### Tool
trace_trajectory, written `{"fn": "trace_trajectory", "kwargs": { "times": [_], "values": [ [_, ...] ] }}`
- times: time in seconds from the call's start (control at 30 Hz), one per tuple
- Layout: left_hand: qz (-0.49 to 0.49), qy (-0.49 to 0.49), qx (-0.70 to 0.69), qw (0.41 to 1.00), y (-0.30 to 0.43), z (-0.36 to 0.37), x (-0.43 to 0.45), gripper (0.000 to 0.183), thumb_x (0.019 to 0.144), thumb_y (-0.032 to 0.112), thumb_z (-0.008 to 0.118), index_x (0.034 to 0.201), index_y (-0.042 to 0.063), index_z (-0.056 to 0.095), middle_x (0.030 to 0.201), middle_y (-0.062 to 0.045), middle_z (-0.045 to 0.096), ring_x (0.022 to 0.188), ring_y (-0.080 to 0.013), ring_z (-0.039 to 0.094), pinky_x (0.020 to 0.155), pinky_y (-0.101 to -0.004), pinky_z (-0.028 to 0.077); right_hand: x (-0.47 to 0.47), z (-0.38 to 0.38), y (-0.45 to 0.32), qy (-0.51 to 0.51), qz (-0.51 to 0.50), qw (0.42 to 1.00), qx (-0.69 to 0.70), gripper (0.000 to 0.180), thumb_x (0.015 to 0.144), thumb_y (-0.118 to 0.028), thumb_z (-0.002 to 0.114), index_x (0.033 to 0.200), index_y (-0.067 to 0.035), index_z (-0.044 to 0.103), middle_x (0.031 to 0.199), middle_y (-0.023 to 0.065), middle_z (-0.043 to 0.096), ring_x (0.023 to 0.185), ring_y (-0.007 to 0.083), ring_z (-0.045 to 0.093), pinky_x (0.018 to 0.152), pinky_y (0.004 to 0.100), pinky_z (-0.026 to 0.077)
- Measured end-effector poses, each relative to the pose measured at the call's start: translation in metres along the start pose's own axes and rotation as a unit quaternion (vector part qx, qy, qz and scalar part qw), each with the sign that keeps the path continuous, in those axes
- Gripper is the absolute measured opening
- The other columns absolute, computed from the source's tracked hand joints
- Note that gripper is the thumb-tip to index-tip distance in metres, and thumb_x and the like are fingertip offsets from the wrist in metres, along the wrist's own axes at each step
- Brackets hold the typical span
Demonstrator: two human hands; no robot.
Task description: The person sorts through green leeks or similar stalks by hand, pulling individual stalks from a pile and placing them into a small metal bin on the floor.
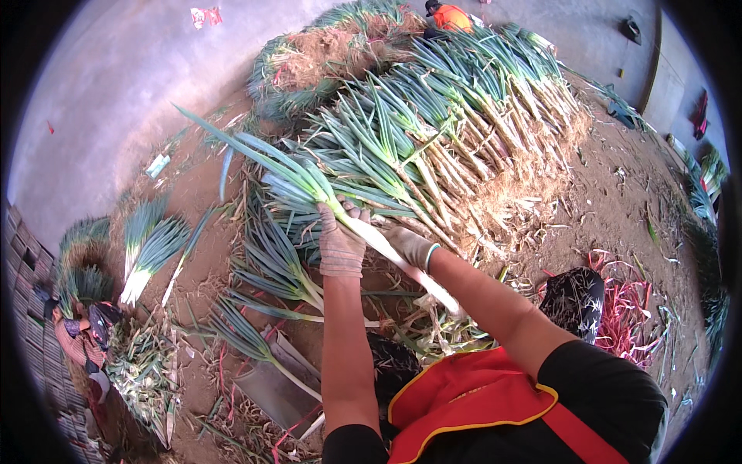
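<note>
My left hand [343, 246], in a striped work glove, grips a large Welsh onion [377, 239] where the green leaves meet the pale shank. The onion lies slanted, its leaves to the upper left and its white root end towards my lap. Against the right side of the shank is my right hand [413, 246], also gloved; its fingers are hidden, so its grip cannot be made out. Untrimmed onions [446, 162] with brown, rooty ends are heaped just beyond both hands. Several cleaner onions [278, 261] rest left of my left forearm.
A grey sheet [278, 383] lies on the soil at lower left. Red plastic strings [626, 313] are piled by my right knee [574, 301]. Trimmed onion bundles [153, 249] and a heap of peelings [142, 371] lie left, near a seated person [78, 342]. Another person [452, 17] is behind the heap.
</note>
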State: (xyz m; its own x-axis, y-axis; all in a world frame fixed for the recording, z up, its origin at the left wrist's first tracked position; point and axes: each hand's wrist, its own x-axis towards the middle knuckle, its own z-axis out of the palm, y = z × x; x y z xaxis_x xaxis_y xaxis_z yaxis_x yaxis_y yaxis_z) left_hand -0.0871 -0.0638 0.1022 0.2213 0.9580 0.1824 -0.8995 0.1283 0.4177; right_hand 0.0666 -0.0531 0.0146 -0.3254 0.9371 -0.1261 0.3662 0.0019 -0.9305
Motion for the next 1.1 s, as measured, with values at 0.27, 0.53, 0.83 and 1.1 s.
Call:
{"fn": "trace_trajectory", "kwargs": {
  "times": [0.27, 0.53, 0.83, 1.1],
  "values": [
    [0.003, 0.027, -0.003, 1.000, 0.007, 0.002, -0.006, 0.052, 0.082, 0.052, 0.063, 0.112, 0.011, 0.052, 0.091, 0.002, 0.051, 0.090, -0.0176, 0.052, 0.106, -0.0484, 0.038, -0.081, -0.001, -0.076, 0.053, -0.102, 0.965, 0.236, 0.025, 0.086, -0.019, 0.070, 0.103, -0.003, 0.063, 0.087, -0.0013, 0.061, 0.075, 0.0080, 0.052, 0.068, 0.0241, 0.044],
    [-0.020, -0.070, 0.012, 0.997, 0.006, 0.027, -0.016, 0.055, 0.072, 0.052, 0.074, 0.102, 0.009, 0.057, 0.084, -0.001, 0.055, 0.111, -0.0278, 0.055, 0.106, -0.0532, 0.036, -0.090, -0.005, -0.049, -0.234, 0.021, 0.954, 0.185, 0.014, 0.087, -0.008, 0.060, 0.095, -0.001, 0.067, 0.078, 0.0077, 0.067, 0.062, 0.0155, 0.064, 0.053, 0.0265, 0.052],
    [-0.010, -0.057, -0.100, 0.993, 0.051, -0.034, -0.003, 0.052, 0.073, 0.047, 0.074, 0.105, 0.010, 0.056, 0.084, 0.005, 0.054, 0.067, -0.0054, 0.048, 0.061, -0.0236, 0.043, -0.184, 0.041, 0.130, -0.273, 0.183, 0.806, -0.493, 0.031, 0.087, -0.027, 0.053, 0.101, -0.006, 0.070, 0.105, 0.0166, 0.069, 0.092, 0.0302, 0.067, 0.079, 0.0463, 0.053],
    [0.029, 0.032, -0.150, 0.988, 0.064, -0.051, 0.000, 0.050, 0.086, 0.058, 0.053, 0.100, 0.011, 0.057, 0.077, 0.003, 0.057, 0.061, -0.0093, 0.052, 0.056, -0.0265, 0.047, -0.173, 0.001, 0.094, -0.080, 0.227, 0.963, 0.122, 0.035, 0.093, -0.023, 0.055, 0.120, -0.002, 0.056, 0.091, 0.0114, 0.065, 0.071, 0.0160, 0.059, 0.060, 0.0301, 0.050]
  ]
}}
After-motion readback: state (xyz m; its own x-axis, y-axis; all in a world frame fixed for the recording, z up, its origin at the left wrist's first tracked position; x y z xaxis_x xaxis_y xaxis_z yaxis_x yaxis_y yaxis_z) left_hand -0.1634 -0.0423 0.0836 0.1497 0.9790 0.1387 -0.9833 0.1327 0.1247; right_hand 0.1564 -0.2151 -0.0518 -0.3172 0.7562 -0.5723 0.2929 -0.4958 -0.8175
